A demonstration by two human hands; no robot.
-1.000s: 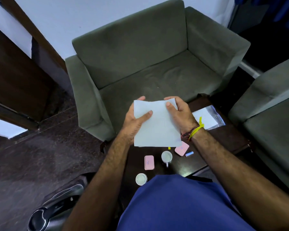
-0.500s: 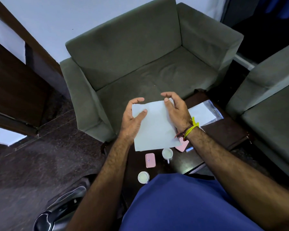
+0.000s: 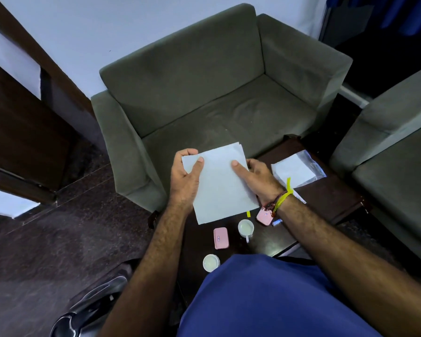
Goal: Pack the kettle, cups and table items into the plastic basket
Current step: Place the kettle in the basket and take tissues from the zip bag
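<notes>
Both hands hold a white paper sheet point(image 3: 219, 183) over the dark table point(image 3: 326, 198).

Left hand point(image 3: 184, 177) pinches its left edge, thumb on top; right hand point(image 3: 258, 177) grips the right edge. Below the grip stand two white cups point(image 3: 246, 227), possibly empty, and a pink case point(image 3: 221, 237).

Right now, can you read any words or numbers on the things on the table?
No text is readable.
Pink case: a small white mark, too blurred to read.
White sheet, pinched by left hand and right hand: blank.
Plastic packet: no print visible.
</notes>
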